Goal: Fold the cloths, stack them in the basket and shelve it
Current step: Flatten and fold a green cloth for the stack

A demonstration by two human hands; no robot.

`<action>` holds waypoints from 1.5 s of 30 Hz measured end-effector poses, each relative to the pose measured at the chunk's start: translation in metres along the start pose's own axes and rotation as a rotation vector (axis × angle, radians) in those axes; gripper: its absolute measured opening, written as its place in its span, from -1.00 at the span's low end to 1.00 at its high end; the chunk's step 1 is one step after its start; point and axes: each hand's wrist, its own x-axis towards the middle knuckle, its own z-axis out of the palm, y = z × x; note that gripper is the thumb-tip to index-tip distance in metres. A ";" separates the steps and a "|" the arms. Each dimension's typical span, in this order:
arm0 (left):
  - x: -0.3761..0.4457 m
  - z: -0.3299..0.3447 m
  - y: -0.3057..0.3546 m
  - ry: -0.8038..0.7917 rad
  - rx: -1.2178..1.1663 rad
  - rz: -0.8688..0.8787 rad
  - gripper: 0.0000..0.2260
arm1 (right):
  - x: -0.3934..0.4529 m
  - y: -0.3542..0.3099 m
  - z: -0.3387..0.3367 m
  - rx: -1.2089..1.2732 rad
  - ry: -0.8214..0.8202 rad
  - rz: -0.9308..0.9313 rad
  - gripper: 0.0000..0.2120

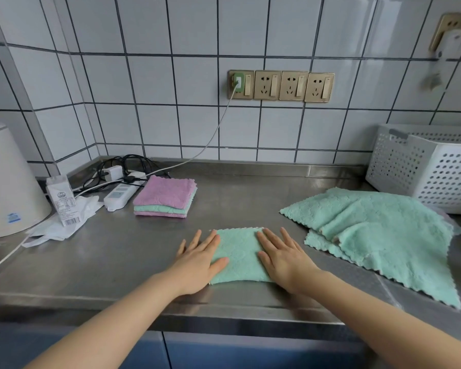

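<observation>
A folded green cloth (pixel 238 255) lies flat on the steel counter (pixel 117 262) near its front edge. My left hand (pixel 200 261) presses flat on the cloth's left side, and my right hand (pixel 284 258) presses flat on its right side, fingers spread. A stack of three folded cloths (pixel 165 197), pink on top, green, then pink, sits at the back left. Unfolded green cloths (pixel 378 235) lie in a loose pile to the right. The white perforated basket (pixel 431 169) stands at the back right against the wall.
A white kettle (pixel 8 182) stands at the far left, beside a small carton (pixel 61 201) and a crumpled white plastic bag (pixel 64 225). A power strip (pixel 120 195) with tangled cables lies in the back left corner. Wall sockets (pixel 280 86) are mounted on the tiles.
</observation>
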 end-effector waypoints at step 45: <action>0.099 -0.138 -0.141 0.689 -1.225 -0.101 -0.69 | 0.173 -0.133 -0.089 1.142 0.300 0.040 -0.53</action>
